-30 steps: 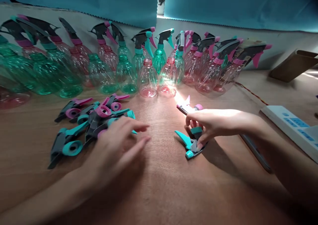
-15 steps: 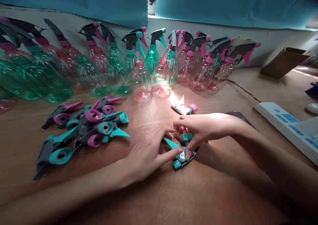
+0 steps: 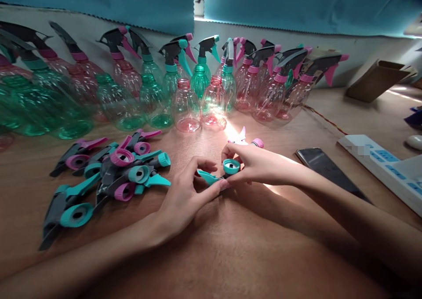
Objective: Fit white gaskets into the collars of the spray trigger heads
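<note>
Both hands meet at the middle of the wooden table (image 3: 231, 255) on one teal spray head (image 3: 220, 172). My left hand (image 3: 187, 189) pinches its teal trigger end between thumb and fingers. My right hand (image 3: 253, 165) grips the end with the round teal cap, which faces up. Just behind my right hand lies a pink-capped spray head (image 3: 247, 140) in a patch of sunlight. A pile of teal and pink spray heads (image 3: 108, 171) lies left of my left hand.
Rows of clear pink and green bottles (image 3: 184, 103), many with sprayers fitted, stand along the back. A dark phone (image 3: 325, 167) lies right of my right arm, a white power strip (image 3: 382, 169) further right, and a brown box (image 3: 379, 79) at the back right.
My left hand left the pile and came across to the teal spray head. Both hands have lifted it off the table and turned it so the cap faces up.
</note>
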`<state>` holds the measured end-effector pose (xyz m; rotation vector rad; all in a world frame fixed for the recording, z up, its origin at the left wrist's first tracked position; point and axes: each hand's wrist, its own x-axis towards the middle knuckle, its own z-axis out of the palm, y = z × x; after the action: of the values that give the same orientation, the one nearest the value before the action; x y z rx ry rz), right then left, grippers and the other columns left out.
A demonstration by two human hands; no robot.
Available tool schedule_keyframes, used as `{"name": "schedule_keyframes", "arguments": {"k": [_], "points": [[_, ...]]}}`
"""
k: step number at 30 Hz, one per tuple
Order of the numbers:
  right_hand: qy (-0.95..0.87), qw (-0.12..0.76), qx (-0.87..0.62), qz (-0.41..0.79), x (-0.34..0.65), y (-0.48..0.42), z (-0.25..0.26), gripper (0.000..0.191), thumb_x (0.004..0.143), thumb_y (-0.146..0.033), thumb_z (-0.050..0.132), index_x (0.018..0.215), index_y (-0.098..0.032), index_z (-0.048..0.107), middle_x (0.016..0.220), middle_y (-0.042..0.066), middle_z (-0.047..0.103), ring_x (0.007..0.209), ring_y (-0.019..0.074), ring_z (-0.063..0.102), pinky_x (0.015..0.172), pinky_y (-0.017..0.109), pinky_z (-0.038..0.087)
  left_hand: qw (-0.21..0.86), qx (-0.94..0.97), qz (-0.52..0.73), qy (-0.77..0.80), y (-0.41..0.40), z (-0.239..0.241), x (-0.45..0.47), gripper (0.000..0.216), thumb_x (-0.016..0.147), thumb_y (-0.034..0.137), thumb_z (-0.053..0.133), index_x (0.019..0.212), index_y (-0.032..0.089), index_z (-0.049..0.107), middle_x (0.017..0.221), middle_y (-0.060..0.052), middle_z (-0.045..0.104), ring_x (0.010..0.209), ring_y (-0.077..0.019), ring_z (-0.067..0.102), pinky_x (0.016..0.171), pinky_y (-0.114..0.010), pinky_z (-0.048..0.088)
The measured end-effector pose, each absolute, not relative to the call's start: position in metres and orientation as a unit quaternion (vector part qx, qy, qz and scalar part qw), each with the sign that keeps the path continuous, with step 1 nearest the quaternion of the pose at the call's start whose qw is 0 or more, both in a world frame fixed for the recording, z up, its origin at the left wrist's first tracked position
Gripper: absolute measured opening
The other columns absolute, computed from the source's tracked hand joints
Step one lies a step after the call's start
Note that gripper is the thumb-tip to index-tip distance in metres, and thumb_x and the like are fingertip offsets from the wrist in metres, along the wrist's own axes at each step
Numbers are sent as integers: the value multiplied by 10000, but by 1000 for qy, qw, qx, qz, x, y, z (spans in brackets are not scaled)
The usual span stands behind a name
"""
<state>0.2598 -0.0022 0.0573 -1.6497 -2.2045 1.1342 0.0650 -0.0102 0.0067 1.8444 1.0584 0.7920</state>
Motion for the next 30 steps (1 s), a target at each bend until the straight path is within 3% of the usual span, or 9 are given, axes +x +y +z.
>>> {"name": "schedule_keyframes", "arguments": {"k": [3, 7, 11, 15, 18, 25, 30], "points": [[-760, 139, -532, 347, 259, 1, 55, 282, 698, -319, 687, 870, -192, 505, 792, -20, 566, 730, 148, 554, 603, 245, 404, 479, 717, 327, 387, -9, 8, 60, 294, 841, 476, 571, 954, 205, 590, 988, -30, 641, 852, -188, 623, 725, -301, 506], [-781, 154, -463, 388, 262, 4, 52, 251, 722, -284, 685, 919, -173, 576, 876, 2, 613, 816, 153, 576, 684, 256, 444, 572, 653, 364, 337, -9, 8, 57, 427, 925, 514, 354, 885, 187, 627, 848, -39, 646, 762, -180, 614, 681, -312, 524], [-775, 137, -405, 465, 266, 5, 53, 300, 764, -331, 665, 1007, -162, 616, 950, 19, 652, 835, 144, 612, 733, 259, 479, 600, 618, 353, 365, -9, 8, 59, 179, 867, 358, 556, 829, 184, 562, 757, 7, 613, 670, -127, 595, 621, -248, 519], [-754, 143, -429, 477, 271, 7, 55, 417, 753, -344, 685, 1106, -158, 562, 1002, 46, 660, 879, 164, 635, 767, 294, 501, 581, 633, 336, 385, -5, 3, 62, 237, 774, 321, 695, 849, 189, 513, 814, 14, 598, 719, -122, 601, 632, -230, 502], [-729, 165, -440, 498, 272, 6, 55, 487, 728, -297, 715, 1136, -160, 487, 994, 54, 666, 885, 175, 641, 770, 322, 510, 578, 643, 326, 383, -2, -1, 63, 292, 762, 338, 712, 958, 195, 551, 854, -1, 614, 764, -141, 604, 673, -259, 505], [-691, 143, -421, 570, 272, 3, 57, 361, 796, -190, 621, 1114, -188, 450, 1022, 58, 687, 918, 176, 660, 783, 332, 510, 510, 709, 298, 386, -2, 5, 62, 357, 760, 318, 716, 1100, 247, 636, 974, -16, 619, 767, -145, 593, 651, -250, 480], [-703, 158, -463, 517, 272, 4, 57, 367, 756, -311, 685, 1019, -200, 455, 928, 33, 709, 817, 172, 680, 723, 313, 513, 498, 711, 311, 388, -2, 6, 62, 311, 794, 299, 679, 1098, 248, 639, 949, -15, 610, 783, -153, 601, 666, -250, 485]]}}
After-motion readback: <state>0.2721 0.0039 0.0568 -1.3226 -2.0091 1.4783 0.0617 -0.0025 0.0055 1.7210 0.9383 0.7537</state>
